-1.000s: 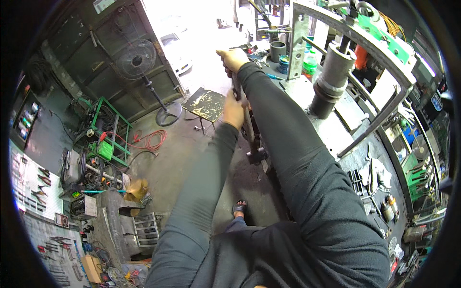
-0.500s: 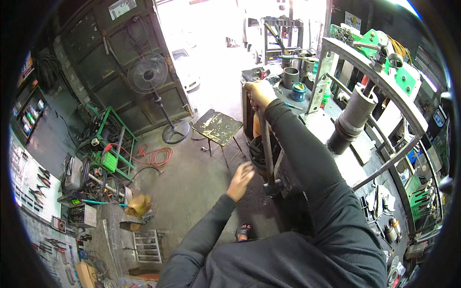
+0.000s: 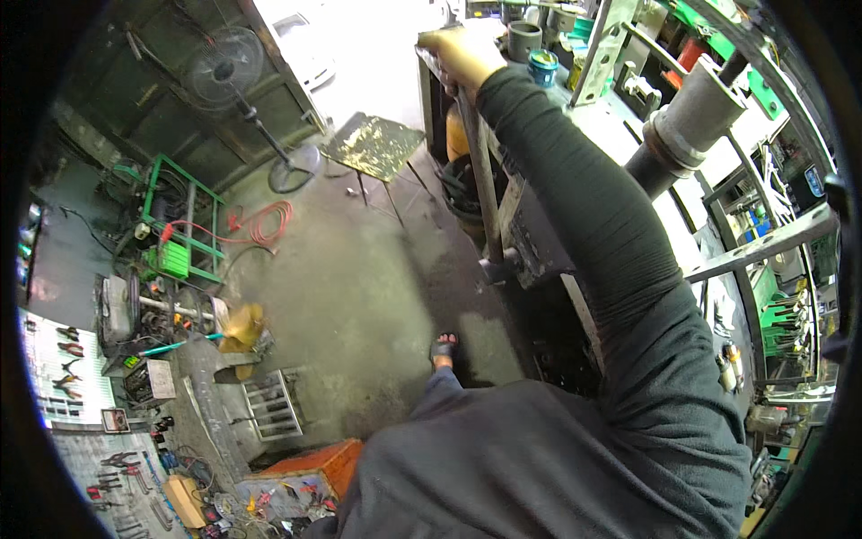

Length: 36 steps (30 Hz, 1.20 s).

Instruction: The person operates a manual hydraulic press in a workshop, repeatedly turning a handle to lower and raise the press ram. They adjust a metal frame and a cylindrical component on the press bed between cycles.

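My right hand (image 3: 462, 58) is closed round the upper end of a long metal lever (image 3: 485, 189), arm stretched forward. The lever slopes down to a pivot fitting at the side of the workbench. Beyond the wrist, a blue tin (image 3: 542, 68) and a grey metal cylinder sleeve (image 3: 523, 40) stand on the bench. To the right of my forearm, a thick grey steel cylinder (image 3: 696, 112) leans within a metal press frame (image 3: 606, 54). My left hand is out of view.
A paint-worn stool (image 3: 377, 148) stands ahead, with a pedestal fan (image 3: 224, 72) behind it. A red hose (image 3: 269, 225) lies coiled on the floor beside a green metal frame (image 3: 189, 211). An orange-red box (image 3: 328, 463) sits low at left. Tools hang at far left.
My left hand has dropped out of view. The view has shifted, so the bench and press appear higher and further right. My right hand keeps its grip on the lever.
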### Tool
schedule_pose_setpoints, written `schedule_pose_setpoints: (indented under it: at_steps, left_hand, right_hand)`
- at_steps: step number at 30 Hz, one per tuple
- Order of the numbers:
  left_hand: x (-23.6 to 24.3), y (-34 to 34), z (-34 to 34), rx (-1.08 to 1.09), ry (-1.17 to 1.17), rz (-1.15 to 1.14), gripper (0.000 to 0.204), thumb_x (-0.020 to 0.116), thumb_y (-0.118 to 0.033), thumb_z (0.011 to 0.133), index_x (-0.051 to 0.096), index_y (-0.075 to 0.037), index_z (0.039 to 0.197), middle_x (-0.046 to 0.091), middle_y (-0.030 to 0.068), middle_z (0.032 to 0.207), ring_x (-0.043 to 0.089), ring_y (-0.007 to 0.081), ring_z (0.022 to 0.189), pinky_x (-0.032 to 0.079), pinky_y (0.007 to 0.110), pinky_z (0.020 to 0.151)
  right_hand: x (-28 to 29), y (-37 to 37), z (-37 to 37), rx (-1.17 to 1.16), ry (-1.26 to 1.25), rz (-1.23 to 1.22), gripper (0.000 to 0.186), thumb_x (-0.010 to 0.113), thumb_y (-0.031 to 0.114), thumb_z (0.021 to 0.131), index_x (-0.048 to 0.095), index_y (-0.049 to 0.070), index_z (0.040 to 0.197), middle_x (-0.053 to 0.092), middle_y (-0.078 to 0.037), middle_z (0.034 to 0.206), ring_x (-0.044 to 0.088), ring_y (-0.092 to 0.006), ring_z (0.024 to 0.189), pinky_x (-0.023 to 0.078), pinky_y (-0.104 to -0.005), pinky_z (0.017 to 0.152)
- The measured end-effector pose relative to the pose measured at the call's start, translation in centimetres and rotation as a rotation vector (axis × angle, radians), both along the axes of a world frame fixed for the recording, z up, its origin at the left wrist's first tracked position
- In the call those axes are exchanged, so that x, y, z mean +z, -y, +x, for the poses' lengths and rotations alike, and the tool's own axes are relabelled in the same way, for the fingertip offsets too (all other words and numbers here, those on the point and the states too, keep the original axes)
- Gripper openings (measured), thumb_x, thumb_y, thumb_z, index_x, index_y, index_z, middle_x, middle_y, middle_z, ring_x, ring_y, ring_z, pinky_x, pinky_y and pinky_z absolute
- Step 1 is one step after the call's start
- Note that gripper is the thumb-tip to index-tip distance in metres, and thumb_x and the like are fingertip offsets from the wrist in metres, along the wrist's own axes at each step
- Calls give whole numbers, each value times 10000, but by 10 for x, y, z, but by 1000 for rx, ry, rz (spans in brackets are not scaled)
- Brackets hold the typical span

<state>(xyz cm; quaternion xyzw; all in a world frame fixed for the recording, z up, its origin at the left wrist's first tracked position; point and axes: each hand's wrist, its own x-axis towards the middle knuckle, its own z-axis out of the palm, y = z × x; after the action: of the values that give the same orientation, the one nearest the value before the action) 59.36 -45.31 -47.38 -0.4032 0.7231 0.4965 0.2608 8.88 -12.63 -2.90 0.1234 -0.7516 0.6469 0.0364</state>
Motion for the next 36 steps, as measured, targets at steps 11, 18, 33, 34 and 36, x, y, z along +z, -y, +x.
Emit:
schedule_pose_setpoints:
  at_steps: [11, 18, 33, 34, 36]
  left_hand:
    - [9, 19, -75, -120, -57, 19, 293, 550, -204, 867, 515, 1, 1073, 612, 108, 842, 588, 171, 745, 476, 306, 625]
    - [19, 14, -167, -27, -198, 225, 277, 556, -187, 862, 502, -18, 1075, 616, 103, 840, 589, 170, 697, 478, 297, 597]
    - [27, 9, -302, -571, -148, 30, 291, 591, -155, 828, 522, 8, 1059, 609, 111, 804, 581, 165, 619, 467, 301, 503]
    - [21, 9, -309, -535, -153, 77, 279, 571, -151, 833, 523, 27, 1042, 599, 104, 787, 575, 158, 609, 466, 295, 503]
    - [23, 3, -333, -604, -184, 98, 278, 574, -155, 833, 529, 39, 1027, 602, 107, 799, 583, 163, 627, 475, 294, 518]
  right_hand:
    - [-44, 1, 10, -155, 71, 78, 260, 572, 207, 785, 606, -3, 935, 561, -120, 791, 512, -159, 707, 433, -304, 630]
    - [3, -6, 14, -90, -184, 156, 182, 611, 174, 786, 650, 19, 872, 472, -18, 579, 456, -90, 419, 396, -244, 392]
    - [4, -11, 72, -319, -630, 420, 192, 621, 169, 717, 574, 17, 825, 534, -160, 766, 536, -327, 748, 446, -402, 673]
    - [7, -7, 88, -231, -638, 393, 180, 628, 148, 719, 561, 22, 829, 526, -146, 763, 527, -316, 738, 439, -397, 658]
    - [10, -16, 121, -72, -616, 290, 159, 635, 119, 740, 540, 28, 830, 510, -125, 761, 516, -298, 720, 428, -383, 635]
